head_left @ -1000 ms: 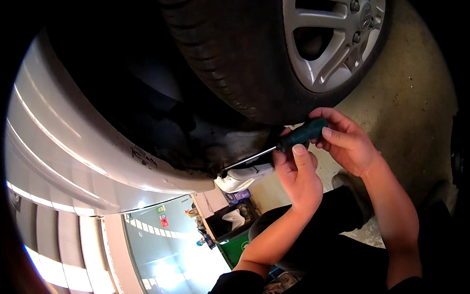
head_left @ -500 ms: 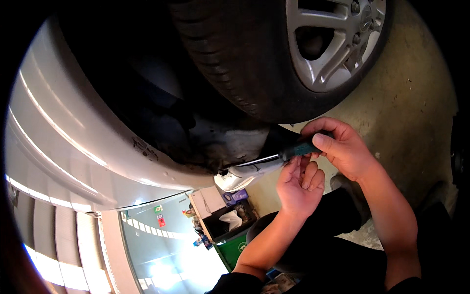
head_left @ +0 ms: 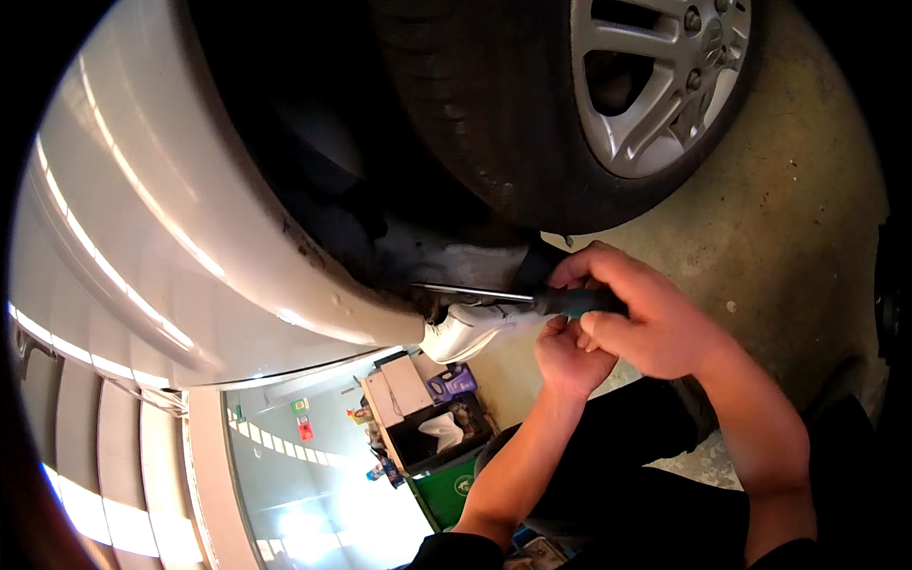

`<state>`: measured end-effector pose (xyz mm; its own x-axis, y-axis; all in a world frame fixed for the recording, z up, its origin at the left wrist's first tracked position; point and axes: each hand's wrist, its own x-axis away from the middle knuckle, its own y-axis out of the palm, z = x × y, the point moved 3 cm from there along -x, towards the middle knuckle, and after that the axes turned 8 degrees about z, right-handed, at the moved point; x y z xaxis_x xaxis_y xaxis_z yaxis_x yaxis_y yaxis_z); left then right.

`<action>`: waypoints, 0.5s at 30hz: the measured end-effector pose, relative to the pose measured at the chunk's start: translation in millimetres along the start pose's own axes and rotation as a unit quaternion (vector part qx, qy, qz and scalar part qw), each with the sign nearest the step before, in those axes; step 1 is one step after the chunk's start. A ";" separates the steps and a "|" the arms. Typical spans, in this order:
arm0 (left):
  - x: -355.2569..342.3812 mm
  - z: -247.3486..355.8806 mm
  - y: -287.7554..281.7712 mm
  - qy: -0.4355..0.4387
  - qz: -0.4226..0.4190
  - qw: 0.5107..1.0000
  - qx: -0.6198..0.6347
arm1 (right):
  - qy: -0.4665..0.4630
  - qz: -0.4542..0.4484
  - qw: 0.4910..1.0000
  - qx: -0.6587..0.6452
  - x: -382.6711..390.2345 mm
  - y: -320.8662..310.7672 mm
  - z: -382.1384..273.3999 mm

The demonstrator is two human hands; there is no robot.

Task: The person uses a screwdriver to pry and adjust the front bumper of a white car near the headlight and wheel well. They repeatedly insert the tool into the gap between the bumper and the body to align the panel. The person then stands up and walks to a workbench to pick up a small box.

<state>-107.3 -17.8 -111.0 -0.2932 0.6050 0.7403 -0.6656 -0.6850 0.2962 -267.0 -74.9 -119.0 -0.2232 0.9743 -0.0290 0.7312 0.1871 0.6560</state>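
Observation:
A screwdriver [head_left: 576, 302] with a dark green and black handle lies in my right hand [head_left: 646, 318], whose fingers and thumb are wrapped round it. Its metal shaft points left, the tip in front of the lower corner of the dark wheel arch [head_left: 332, 223]. Just below the handle is my left hand [head_left: 575, 359], fingers curled in; the right thumb partly covers them, and I cannot make out what they hold. To its left ends a white body panel [head_left: 458, 332] of the car, its edge dirty and worn. The tyre [head_left: 503, 152] stands above both hands.
A silver alloy wheel [head_left: 655, 95] sits at the upper right over the concrete floor [head_left: 788, 228]. The car's pale bodywork [head_left: 123, 228] curves down the left. Behind stand a green bin [head_left: 451, 494], a dark open box [head_left: 418, 442] and a purple container [head_left: 451, 383].
The screwdriver has swung more level and its shaft now shows fully in front of the arch. My right hand has moved down and left, over the left fingers. The view has shifted slightly.

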 end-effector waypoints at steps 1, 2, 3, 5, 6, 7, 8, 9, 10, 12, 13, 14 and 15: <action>11.6 0.9 16.5 0.051 0.090 0.994 -0.046 | 0.005 -0.011 1.000 0.025 -0.4 7.4 -8.7; -3.3 9.7 3.7 0.030 -0.109 0.993 -0.040 | -0.016 -0.009 0.997 0.082 -1.4 13.0 -20.2; -9.7 12.9 -23.2 0.051 -0.090 0.993 -0.063 | -0.036 -0.007 0.990 0.137 -1.5 18.5 -29.0; -4.7 11.8 -8.9 0.073 -0.072 0.991 -0.090 | -0.024 0.023 0.991 0.131 -3.6 24.4 -26.3; -5.4 11.9 -7.8 0.069 -0.077 0.991 -0.085 | -0.015 0.025 0.988 0.152 -5.4 24.5 -27.4; -6.0 12.2 -6.9 0.067 -0.081 0.991 -0.081 | -0.006 0.027 0.984 0.173 -6.5 25.0 -28.6; -7.0 12.9 -5.1 0.060 -0.090 0.991 -0.079 | -0.033 0.043 0.992 0.117 -7.1 27.9 -28.1; -9.0 14.5 -4.7 0.054 -0.099 0.991 -0.077 | -0.061 0.059 0.995 0.060 -7.5 32.5 -24.9; -9.7 13.4 -2.8 0.045 -0.111 0.990 -0.071 | -0.089 0.073 0.993 0.003 -8.4 35.2 -24.8; -15.0 10.6 -6.6 0.016 -0.124 0.991 -0.048 | -0.081 0.067 0.993 -0.056 -14.5 43.7 -32.3; -16.4 10.0 -8.0 0.005 -0.132 0.990 -0.039 | -0.078 0.064 0.991 -0.086 -18.8 47.0 -36.7; -16.2 9.7 -7.7 -0.007 -0.141 0.989 -0.031 | -0.105 0.047 0.993 -0.037 -23.1 47.9 -42.7; -15.5 8.6 -6.9 -0.019 -0.148 0.989 -0.022 | -0.089 0.038 0.994 -0.059 -25.4 51.2 -44.5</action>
<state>-92.2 -25.9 -119.3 -0.0560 0.7605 0.6469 -0.7480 -0.4611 0.4774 -252.6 -95.6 -51.1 -0.0452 0.9938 -0.1015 0.6581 0.1060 0.7455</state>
